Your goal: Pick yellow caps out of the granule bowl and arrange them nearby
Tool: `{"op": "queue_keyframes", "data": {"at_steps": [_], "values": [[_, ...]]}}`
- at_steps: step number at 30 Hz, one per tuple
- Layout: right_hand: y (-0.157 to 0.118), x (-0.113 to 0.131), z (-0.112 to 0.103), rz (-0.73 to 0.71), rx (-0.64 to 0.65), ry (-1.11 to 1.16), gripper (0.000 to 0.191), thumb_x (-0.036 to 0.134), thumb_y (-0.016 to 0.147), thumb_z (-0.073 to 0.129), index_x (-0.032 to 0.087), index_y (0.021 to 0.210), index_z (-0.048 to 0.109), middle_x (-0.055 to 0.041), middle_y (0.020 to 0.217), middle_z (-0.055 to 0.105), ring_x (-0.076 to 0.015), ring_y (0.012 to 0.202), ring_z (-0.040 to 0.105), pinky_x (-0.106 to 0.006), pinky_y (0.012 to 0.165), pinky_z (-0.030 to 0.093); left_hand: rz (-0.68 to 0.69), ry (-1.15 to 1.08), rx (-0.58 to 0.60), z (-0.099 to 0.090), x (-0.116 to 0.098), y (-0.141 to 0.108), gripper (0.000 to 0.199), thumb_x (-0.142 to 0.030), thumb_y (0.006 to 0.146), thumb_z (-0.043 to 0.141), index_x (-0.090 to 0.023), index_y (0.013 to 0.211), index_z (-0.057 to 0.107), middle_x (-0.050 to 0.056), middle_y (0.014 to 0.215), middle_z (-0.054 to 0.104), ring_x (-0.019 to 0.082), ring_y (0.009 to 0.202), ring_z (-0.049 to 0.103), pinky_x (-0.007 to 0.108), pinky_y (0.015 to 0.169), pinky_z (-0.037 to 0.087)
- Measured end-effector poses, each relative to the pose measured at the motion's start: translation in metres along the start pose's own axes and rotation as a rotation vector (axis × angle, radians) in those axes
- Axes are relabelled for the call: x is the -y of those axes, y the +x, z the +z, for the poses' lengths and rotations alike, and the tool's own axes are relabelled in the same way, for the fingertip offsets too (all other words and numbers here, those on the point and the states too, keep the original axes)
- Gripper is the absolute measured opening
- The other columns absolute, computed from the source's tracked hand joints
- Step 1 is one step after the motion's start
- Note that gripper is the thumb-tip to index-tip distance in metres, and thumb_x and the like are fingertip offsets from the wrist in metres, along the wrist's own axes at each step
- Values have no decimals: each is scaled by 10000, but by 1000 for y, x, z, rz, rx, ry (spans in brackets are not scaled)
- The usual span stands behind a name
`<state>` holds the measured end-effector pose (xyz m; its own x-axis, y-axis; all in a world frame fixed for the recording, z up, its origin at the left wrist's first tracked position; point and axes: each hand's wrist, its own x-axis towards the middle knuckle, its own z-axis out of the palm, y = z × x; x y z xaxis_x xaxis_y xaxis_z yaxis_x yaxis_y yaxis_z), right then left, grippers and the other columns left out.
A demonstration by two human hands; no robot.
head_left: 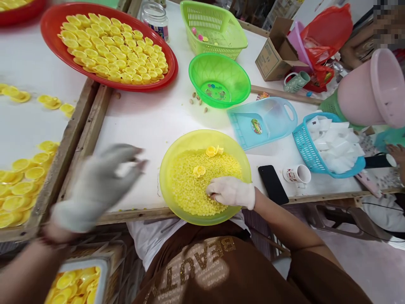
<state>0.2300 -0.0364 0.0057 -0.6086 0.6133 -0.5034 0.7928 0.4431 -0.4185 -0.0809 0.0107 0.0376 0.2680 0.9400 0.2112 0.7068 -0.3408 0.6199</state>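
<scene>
A yellow bowl (166, 169) full of small yellow beads (186, 194) stands at the table's front edge. My right hand (230, 192), in a white fingerless glove, dips into the beads with its fingers curled; what they grip is hidden. A small yellow cup-shaped plastic piece (199, 170) lies on the beads near it. Farther back in the bowl rests another yellow piece (211, 150). My left hand (107, 179), gloved and smeared by motion, is over the table left of the bowl. Its thumb and fingers are apart, with nothing visible between them.
A red tray (52, 31) of yellow pieces lies back left. Behind the bowl are a green basin (196, 76), a green basket (238, 40) and a blue dustpan (272, 118). A phone (272, 183), a mug (297, 174) and a blue basket (306, 143) stand right. Wooden edging (76, 139) runs left.
</scene>
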Motion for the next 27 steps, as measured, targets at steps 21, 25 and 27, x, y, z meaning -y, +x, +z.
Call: {"op": "queue_keyframes", "data": {"at_steps": [21, 25, 27], "values": [[0, -11, -38, -16, -458, 606, 95, 127, 865, 486, 197, 822, 533, 39, 733, 559, -102, 645, 492, -259, 649, 377, 67, -160, 42, 118, -53, -11, 255, -219, 837, 656, -176, 1079, 587, 39, 978, 706, 189, 854, 681, 319, 771, 547], [-9, -12, -41, 42, -490, 391, 52, 155, 879, 525, 190, 856, 556, 31, 741, 559, -110, 657, 462, -278, 669, 359, 72, -192, 41, 115, -50, -12, 264, -231, 849, 668, -178, 1092, 580, 48, 1037, 711, 189, 889, 690, 323, 796, 560], [-3, -4, -40, 71, -505, 371, 73, 263, 913, 581, 192, 929, 570, 39, 712, 546, -114, 638, 452, -282, 651, 354, 106, -163, 9, 116, -50, -13, 250, -219, 853, 660, -181, 1086, 578, 48, 1033, 714, 191, 897, 693, 322, 807, 564]]}}
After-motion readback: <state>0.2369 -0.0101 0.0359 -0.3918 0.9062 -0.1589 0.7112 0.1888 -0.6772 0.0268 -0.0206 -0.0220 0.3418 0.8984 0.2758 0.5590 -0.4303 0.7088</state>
